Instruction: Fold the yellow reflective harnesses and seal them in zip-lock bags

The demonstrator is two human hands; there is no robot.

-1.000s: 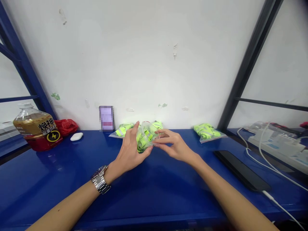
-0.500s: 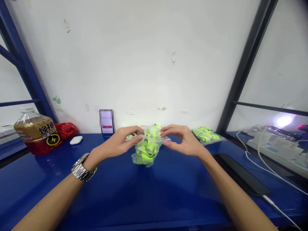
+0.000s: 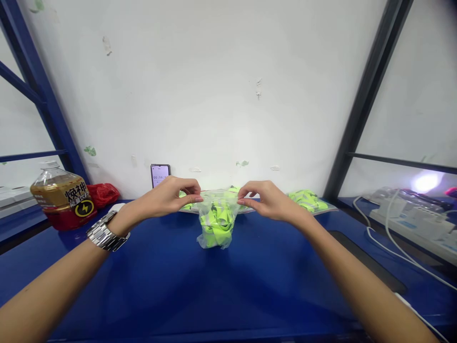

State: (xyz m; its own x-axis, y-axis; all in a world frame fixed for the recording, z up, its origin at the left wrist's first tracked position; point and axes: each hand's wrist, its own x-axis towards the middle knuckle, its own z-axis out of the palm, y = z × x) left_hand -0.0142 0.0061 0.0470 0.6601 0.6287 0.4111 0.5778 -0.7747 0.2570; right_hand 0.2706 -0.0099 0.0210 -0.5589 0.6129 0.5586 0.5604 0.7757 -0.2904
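A clear plastic zip bag (image 3: 216,219) with a folded neon-yellow reflective garment inside stands on the blue table, in the middle of the view. My left hand (image 3: 176,194) pinches the left end of its top edge between thumb and fingers. At the right end of that edge, my right hand (image 3: 266,199) pinches it the same way. The bag's mouth is drawn straight between them. Behind it, partly hidden by the bag and my hands, lie more neon-yellow pieces in clear plastic by the wall.
Another bagged neon-yellow bundle (image 3: 307,200) lies at the back right. A phone (image 3: 159,174) leans on the wall. At left are a large drink bottle (image 3: 62,197) and a red plastic bag (image 3: 103,194). On the right, a dark phone (image 3: 367,261) and white cables lie near a power strip (image 3: 414,219).
The bag's mouth was rounded open and now is pulled flat and straight. My left hand has moved left, to the bag's end, and the propped phone's screen now shows a timer.
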